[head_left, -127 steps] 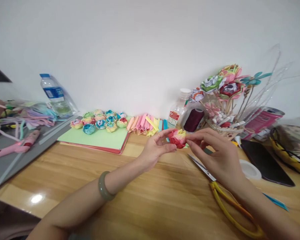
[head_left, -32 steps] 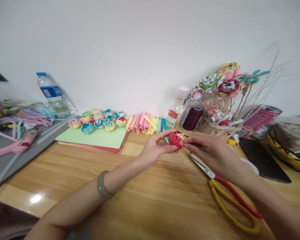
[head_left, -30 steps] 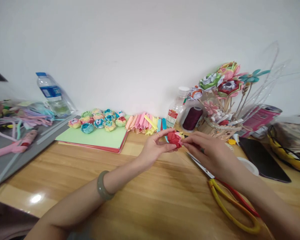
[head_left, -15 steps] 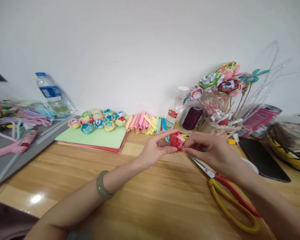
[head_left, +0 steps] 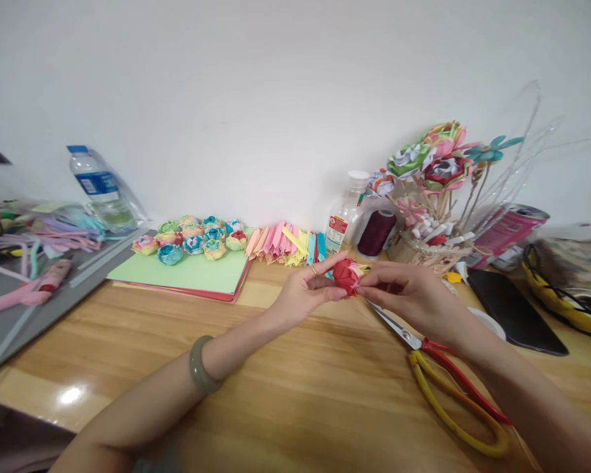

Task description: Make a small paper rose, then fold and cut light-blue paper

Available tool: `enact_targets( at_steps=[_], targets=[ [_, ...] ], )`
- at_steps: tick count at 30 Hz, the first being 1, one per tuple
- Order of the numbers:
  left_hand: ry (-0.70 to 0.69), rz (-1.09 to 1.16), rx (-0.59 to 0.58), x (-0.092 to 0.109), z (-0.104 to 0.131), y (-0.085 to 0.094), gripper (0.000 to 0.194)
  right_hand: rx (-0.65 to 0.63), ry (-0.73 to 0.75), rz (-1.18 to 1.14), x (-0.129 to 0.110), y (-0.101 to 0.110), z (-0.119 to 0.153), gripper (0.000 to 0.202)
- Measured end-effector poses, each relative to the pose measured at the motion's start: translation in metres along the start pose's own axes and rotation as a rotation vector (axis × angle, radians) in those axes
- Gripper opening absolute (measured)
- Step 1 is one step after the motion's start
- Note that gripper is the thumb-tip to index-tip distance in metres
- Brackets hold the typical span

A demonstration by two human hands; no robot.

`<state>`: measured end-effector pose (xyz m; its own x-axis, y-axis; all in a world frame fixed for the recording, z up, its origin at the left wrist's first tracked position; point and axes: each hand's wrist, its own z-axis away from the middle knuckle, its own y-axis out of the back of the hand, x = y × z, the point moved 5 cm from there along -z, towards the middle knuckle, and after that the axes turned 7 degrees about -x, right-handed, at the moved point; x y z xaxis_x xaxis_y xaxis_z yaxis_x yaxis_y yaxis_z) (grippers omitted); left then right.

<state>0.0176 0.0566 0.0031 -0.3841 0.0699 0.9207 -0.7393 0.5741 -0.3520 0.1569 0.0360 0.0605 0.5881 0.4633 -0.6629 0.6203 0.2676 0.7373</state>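
The head view shows the left hand (head_left: 300,289) holding a red paper flower (head_left: 345,276), thumb and fingers parted only by its width. The right hand (head_left: 418,297) has its fingers pinched together on the flower's other side. The flower is above the counter (head_left: 276,401), nearer the far edge than the near one. Scissors (head_left: 414,342) lie beside the right forearm. Small paper flowers (head_left: 194,245) sit on a green sheet (head_left: 177,280) toward the far edge, folded strips (head_left: 280,246) just beside them.
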Motion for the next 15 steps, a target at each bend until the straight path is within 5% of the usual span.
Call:
enact_targets(
  at_steps=[9,15],
  targets=[
    [0.007,-0.042,-0.027,0.0023,0.0016,-0.0047,0.059,-0.008,-0.107,-0.051,0.0053,-0.0024,-0.0008,0.023],
    [0.017,-0.006,-0.024,0.0014,0.0002,-0.0021,0.061,-0.023,-0.022,-0.024,-0.0009,-0.0004,-0.0026,0.026]
  ],
)
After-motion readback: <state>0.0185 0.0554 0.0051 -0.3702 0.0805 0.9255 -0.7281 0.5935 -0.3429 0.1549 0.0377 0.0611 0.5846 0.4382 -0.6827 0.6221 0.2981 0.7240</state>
